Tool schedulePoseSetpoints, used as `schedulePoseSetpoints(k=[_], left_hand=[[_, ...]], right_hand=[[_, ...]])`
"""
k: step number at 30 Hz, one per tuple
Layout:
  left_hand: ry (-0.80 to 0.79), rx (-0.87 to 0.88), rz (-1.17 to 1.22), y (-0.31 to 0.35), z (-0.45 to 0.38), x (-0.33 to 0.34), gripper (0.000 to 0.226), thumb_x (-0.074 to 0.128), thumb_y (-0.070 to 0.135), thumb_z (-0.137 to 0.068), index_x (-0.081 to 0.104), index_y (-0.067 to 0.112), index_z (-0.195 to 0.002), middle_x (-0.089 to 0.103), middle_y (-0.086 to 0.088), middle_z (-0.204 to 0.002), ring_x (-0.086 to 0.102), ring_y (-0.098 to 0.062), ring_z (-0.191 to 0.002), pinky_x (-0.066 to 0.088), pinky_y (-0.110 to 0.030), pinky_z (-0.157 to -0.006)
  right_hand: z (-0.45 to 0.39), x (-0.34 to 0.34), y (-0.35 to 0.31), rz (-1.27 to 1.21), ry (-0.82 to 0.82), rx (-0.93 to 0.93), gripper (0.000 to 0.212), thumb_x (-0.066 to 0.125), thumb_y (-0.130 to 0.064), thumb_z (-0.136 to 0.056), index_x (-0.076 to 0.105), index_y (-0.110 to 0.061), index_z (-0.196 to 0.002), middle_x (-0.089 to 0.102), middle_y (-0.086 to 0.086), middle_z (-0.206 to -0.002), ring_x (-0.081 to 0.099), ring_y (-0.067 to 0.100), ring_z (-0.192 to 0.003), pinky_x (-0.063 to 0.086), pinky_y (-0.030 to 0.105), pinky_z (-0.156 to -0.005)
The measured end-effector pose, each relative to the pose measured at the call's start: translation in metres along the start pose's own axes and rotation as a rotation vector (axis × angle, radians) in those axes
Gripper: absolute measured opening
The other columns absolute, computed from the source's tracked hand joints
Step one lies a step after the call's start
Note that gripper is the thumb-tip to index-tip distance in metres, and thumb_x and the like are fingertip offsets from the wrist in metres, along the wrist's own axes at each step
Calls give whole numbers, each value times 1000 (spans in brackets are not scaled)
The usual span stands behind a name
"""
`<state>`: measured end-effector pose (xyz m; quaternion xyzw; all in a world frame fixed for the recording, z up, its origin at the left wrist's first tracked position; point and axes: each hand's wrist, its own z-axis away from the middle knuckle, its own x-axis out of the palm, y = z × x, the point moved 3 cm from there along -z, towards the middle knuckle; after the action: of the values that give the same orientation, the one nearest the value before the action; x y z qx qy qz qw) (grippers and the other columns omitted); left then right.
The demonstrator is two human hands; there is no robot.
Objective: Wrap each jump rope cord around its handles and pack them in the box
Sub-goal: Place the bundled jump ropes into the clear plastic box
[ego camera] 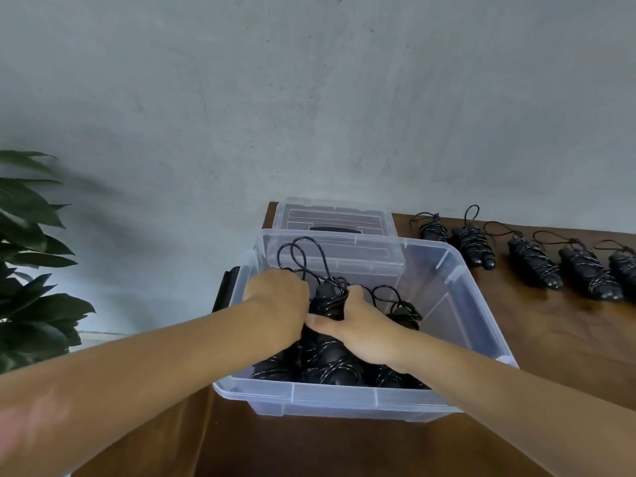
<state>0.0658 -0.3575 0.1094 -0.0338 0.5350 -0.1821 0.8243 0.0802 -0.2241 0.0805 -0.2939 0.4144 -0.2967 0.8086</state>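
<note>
A clear plastic box (457,290) stands on the wooden table (537,342), with several wrapped black jump ropes (330,366) lying in its bottom. Both my hands are inside the box. My left hand (278,304) and my right hand (361,325) grip one wrapped black jump rope (327,301) between them, held above the others. Cord loops stick up behind my left hand. Another wrapped rope (404,316) shows just right of my right hand.
Several wrapped jump ropes (530,259) lie in a row on the table to the right of the box. The clear lid (334,218) lies behind the box against the grey wall. A leafy plant (31,263) stands at the left.
</note>
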Motion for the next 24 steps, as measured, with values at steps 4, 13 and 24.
schedulePoseSetpoints(k=[4, 13, 24], left_hand=[[49, 49, 13, -7, 8, -4, 50, 74, 51, -92, 65, 12, -122, 68, -5, -122, 66, -24, -112, 48, -33, -81], [458, 139, 107, -40, 19, 16, 61, 59, 74, -86, 63, 28, -126, 51, 1, -122, 32, -28, -124, 22, -44, -112], [532, 164, 348, -44, 5, 24, 58, 43, 60, -71, 73, 23, -103, 64, 6, -98, 51, -16, -119, -8, -27, -122]], right_hand=[[-5, 1, 5, -7, -37, 45, 95, 59, -66, -91, 9, -19, -156, 56, 7, -140, 57, 23, -124, 46, 38, -107], [-2, -7, 13, -289, -155, 38, 62, 73, -30, -95, 33, -28, -143, 62, -3, -128, 67, 17, -115, 56, 40, -101], [-24, 7, -3, -102, -11, -53, 60, 85, -47, -78, 47, -32, -121, 67, -2, -118, 69, 20, -109, 59, 48, -95]])
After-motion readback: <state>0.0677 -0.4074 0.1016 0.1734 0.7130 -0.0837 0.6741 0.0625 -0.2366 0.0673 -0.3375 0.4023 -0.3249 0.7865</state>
